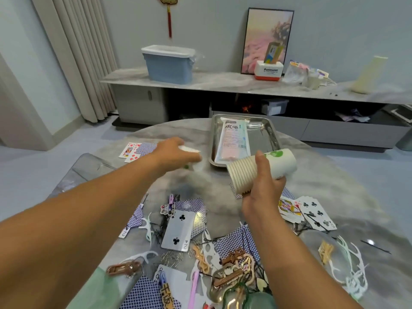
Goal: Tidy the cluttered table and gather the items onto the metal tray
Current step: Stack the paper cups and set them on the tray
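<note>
Our right hand grips the stacked paper cups near the metal tray; our left hand, blurred, curls around a white cup left of it.

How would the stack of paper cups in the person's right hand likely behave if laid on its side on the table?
The stack of paper cups looks light, so a nudge would shift it. Being round and tapered, it would probably roll in a curve. Thin paper walls likely dent under hard squeezing.

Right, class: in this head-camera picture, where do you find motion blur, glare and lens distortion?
Head view: the left hand and the white thing it holds are smeared by motion; the right hand and its stack of paper cups stay sharp; the metal tray shows glare; the table edge bows, wide-angle distortion.
</note>
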